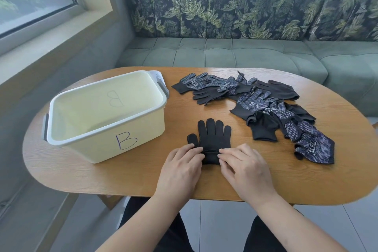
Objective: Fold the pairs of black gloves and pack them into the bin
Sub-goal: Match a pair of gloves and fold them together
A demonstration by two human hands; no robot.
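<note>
While both hands sit at the near side of the wooden table (306, 180), the glove pair (214, 137) lies flat right in front of the person, with its fingers pointing away and its cuff toward them. The left hand (182, 161) has its fingers curled onto the left edge of the cuff, and the right hand (245, 165) does the same on the right edge. So both are pinching that cuff from either side, a narrow grip with the fingertips nearly meeting over the fabric. A dotted thumb pokes out on the pair's left side.

The bin (92, 149) is cream coloured with grey handles and a big B drawn on its front wall. It stands just left of the pair, not touching it. The rest of the gloves (266, 106) are a loose overlapping heap further back and to the right, some dotted side up and some plain black. Behind the table is a green sofa (225, 53) with leaf-print back cushions.
</note>
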